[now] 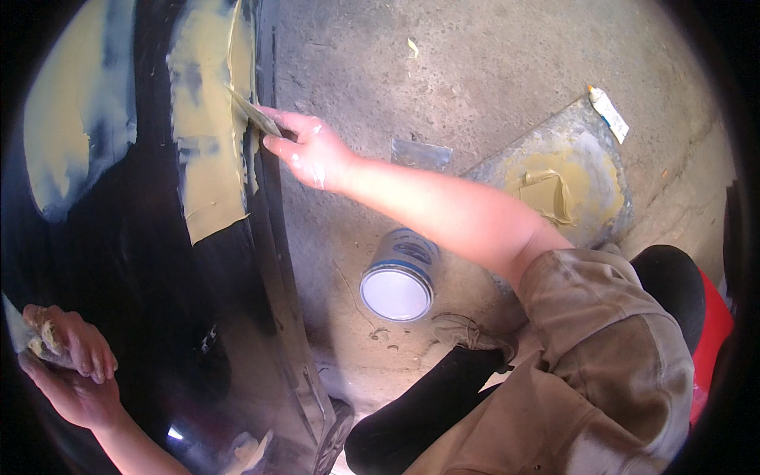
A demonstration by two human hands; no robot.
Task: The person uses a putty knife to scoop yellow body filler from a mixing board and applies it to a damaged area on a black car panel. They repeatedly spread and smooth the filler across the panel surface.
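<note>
My right hand (310, 147) grips a thin putty spreader (252, 111) and presses its blade against the edge of a yellowish filler patch (207, 150) on a glossy black car panel (119, 261). My left hand (67, 364) at the lower left holds a second flat spreader (17, 331) with a lump of filler on it, close to the panel. A larger pale filler patch (75, 103) covers the panel's upper left.
A closed round tin (398, 277) with a white lid stands on the concrete floor (475, 63). A flat mixing board (570, 174) smeared with filler lies at the right, a small tube (608, 112) at its corner. My knee (427, 404) is low in the view.
</note>
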